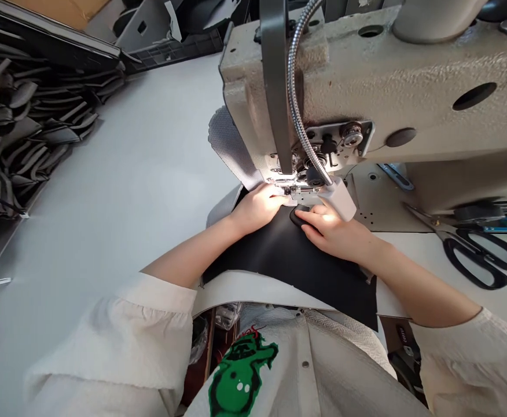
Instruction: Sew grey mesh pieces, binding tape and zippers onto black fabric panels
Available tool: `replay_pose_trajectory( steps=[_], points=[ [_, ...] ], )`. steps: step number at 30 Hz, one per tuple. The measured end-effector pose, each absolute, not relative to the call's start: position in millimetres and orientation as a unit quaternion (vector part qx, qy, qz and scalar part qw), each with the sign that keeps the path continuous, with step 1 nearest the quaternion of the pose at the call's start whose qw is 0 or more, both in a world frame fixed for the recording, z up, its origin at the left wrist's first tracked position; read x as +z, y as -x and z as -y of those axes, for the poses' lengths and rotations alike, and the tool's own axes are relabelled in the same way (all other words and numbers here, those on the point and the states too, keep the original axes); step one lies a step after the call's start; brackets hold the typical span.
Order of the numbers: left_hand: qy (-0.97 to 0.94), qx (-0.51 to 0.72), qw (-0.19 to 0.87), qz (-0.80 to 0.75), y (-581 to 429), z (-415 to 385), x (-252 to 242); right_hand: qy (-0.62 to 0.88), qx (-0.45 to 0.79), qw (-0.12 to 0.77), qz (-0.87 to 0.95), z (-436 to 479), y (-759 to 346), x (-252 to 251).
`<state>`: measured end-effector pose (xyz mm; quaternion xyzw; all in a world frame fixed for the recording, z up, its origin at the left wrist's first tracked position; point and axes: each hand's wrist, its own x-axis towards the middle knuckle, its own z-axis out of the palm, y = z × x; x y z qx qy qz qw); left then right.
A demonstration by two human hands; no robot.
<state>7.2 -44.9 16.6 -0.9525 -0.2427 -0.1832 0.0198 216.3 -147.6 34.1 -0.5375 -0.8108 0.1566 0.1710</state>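
Note:
A piece of black leather-like material (275,255) lies under the head of a sewing machine (279,98) and hangs over the table's front edge. My left hand (257,207) is closed at its far edge, just left of the needle area, its thumb and fingers gripping the material. Just right of there, my right hand (334,229) pinches a rounded, turned-up black edge (297,216) of the same piece. Grey mesh fabric (231,145) sticks out behind and left of the machine head. The needle tip and the seam are hard to make out in the lamp's glare.
Large black-handled scissors (474,249) rest on the right. A lamp (338,198) on a flexible metal neck hangs close above my right hand. Stacks of grey and black cut pieces (28,110) line the left side, and a grey crate (171,49) stands at the back.

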Motion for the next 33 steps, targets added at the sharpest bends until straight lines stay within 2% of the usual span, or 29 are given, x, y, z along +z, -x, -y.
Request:
replay_pose_trajectory(
  steps=[5,7,9,12,15,20,24,33],
  points=[
    [0.951,-0.170,0.028,0.257,-9,47,21,0.492,0.296,0.157,0.804,147,-232,47],
    [0.949,-0.170,0.034,0.264,-11,54,23,0.463,0.308,0.159,0.816,147,-238,48],
    [0.945,-0.183,0.028,0.268,-13,58,21,0.454,0.264,0.174,0.833,147,-238,43],
    [0.934,-0.223,0.009,0.278,-15,60,15,0.477,0.135,0.198,0.846,146,-231,28],
    [0.925,-0.253,-0.007,0.283,-13,55,10,0.433,0.059,0.204,0.876,147,-219,17],
    [0.931,-0.251,-0.039,0.264,-7,43,8,0.419,-0.014,0.194,0.887,151,-201,12],
    [0.938,-0.226,-0.024,0.260,-3,30,7,0.425,-0.058,0.171,0.887,148,-191,14],
    [0.947,-0.235,-0.049,0.215,0,14,7,0.443,-0.090,0.140,0.881,147,-177,9]
  ],
)
